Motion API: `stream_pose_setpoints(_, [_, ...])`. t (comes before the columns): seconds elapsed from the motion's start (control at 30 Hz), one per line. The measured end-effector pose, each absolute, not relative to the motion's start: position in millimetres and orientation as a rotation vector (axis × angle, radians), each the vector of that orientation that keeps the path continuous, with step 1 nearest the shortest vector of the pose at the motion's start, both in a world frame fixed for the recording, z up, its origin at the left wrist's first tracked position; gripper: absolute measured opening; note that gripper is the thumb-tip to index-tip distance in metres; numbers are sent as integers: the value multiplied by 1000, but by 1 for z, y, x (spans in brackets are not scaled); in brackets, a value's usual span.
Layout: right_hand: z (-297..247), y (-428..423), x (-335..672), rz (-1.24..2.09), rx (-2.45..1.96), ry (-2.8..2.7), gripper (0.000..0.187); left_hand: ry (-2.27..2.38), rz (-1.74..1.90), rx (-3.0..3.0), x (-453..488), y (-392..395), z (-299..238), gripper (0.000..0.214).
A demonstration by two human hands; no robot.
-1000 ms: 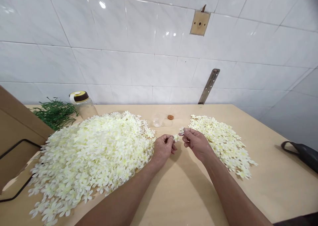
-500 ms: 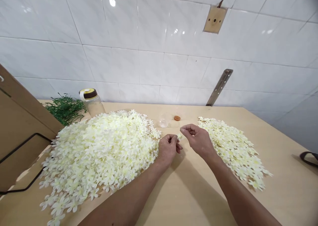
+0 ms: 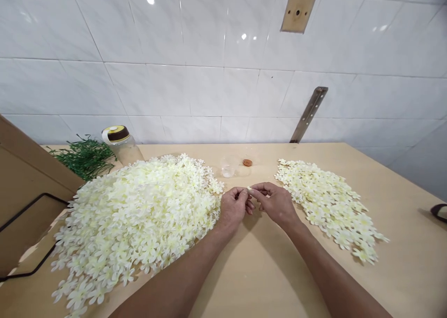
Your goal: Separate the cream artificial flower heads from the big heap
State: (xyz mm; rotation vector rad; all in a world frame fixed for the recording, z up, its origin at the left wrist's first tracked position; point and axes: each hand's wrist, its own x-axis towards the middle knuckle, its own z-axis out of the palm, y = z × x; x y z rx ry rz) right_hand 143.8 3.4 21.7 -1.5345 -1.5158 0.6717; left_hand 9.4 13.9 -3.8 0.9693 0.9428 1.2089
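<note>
My left hand is closed in a pinch, with a small white artificial flower between its fingertips. Against it my right hand is also pinched shut, its thumb and forefinger meeting at the same flower. Most of that flower is hidden by the fingers. A large heap of white and pale-yellow artificial flowers lies left of my left hand. On the other side, beyond my right hand, a thinner layer of the same flowers is spread over the table.
Behind my hands are a small clear plastic dish and a brown oval piece. A bottle with a brown and yellow lid, green artificial sprigs and a cardboard box stand left. A metal bracket rests at the tiled wall.
My right hand has moved left and down to meet my left hand, and its fingertips have closed on the flower. The view has shifted slightly.
</note>
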Motion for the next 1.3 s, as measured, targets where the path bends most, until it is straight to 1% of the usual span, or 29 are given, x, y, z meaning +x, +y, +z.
stream_pose_setpoints(0.13, [25, 2, 149, 989, -1435, -1340, 42, 922, 1190, 971, 9, 12, -1, 26])
stream_pose_setpoints(0.23, [26, -1, 151, 1056, -1424, -1286, 44, 912, 1179, 986, 8, 11, 2, 27])
stream_pose_setpoints(0.43, [27, -4, 145, 932, -1493, -1334, 34, 892, 1169, 997, 6, 9, 4, 24])
stream_pose_setpoints(0.53, [28, -4, 143, 909, -1515, -1336, 32, 882, 1170, 991, 6, 9, 3, 24])
stream_pose_setpoints(0.8, [25, -3, 143, 802, -1563, -1346, 37, 871, 1166, 964, 6, 10, 1, 26])
stream_pose_setpoints(1.03, [24, -3, 143, 762, -1610, -1389, 41, 883, 1168, 961, 8, 9, 1, 22])
stream_pose_setpoints(1.3, [28, -6, 141, 724, -1606, -1422, 40, 891, 1160, 982, 7, 8, 3, 23])
